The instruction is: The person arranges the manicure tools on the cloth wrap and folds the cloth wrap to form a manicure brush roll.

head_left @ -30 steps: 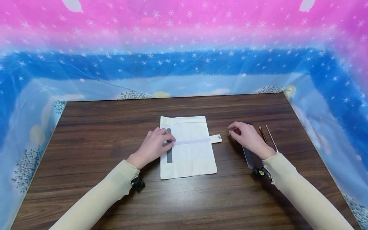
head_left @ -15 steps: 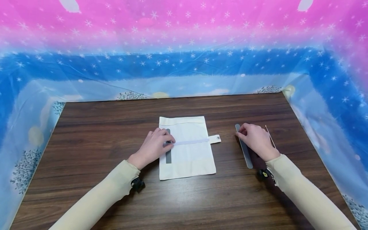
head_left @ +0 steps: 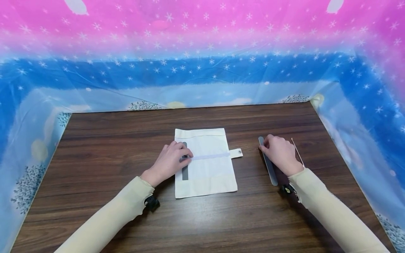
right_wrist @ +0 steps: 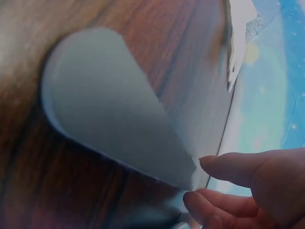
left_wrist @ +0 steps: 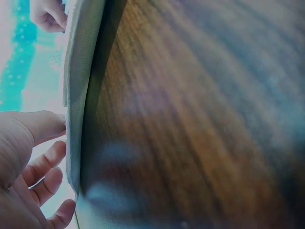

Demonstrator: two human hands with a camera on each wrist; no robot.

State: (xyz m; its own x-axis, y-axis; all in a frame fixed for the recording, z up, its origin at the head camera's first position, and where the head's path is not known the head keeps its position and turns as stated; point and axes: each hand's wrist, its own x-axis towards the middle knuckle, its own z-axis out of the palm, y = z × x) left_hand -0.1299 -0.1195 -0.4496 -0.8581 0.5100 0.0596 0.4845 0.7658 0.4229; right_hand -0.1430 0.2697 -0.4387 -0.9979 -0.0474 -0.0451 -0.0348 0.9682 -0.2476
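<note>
An opened cream cloth pouch (head_left: 210, 168) lies flat mid-table, a pale elastic band across it and a snap tab (head_left: 236, 153) on its right. One grey nail file (head_left: 185, 172) lies along its left side, partly under my left hand (head_left: 172, 157). That hand's fingers rest loosely on the pouch, which shows edge-on in the left wrist view. To the right, my right hand (head_left: 280, 153) pinches a second grey nail file (head_left: 270, 172) between thumb and fingers. In the right wrist view this file (right_wrist: 105, 100) stretches from its rounded near end to the fingertips.
A thin copper-coloured stick (head_left: 297, 151) lies just right of my right hand, its lower end near the sleeve. The dark wooden table (head_left: 126, 126) is bordered at the back and sides by a snowflake-patterned cloth (head_left: 202, 70).
My right hand has moved right, from beside the snap tab to the second nail file, and its fingers have come together on it. A copper-coloured tool is now hidden behind it. The left hand stays.
</note>
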